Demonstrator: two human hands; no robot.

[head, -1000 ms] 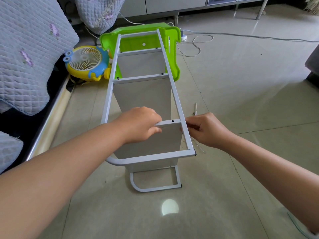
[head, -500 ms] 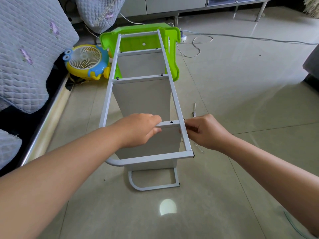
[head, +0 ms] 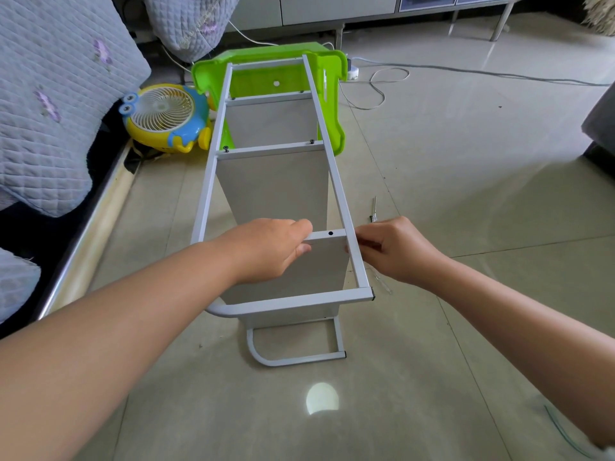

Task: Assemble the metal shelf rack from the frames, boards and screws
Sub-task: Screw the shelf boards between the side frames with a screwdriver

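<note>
The shelf rack point(head: 276, 194) is laid on its side on the floor point(head: 466, 227), its far end set against a plastic stool point(head: 329, 94). A fan point(head: 166, 116) is placed left of the stool, beside a quilted cushion point(head: 50, 94). A screwdriver point(head: 374, 209) is seen right of the rack. Behind the stool, a cable point(head: 466, 71) is run across the floor.
</note>
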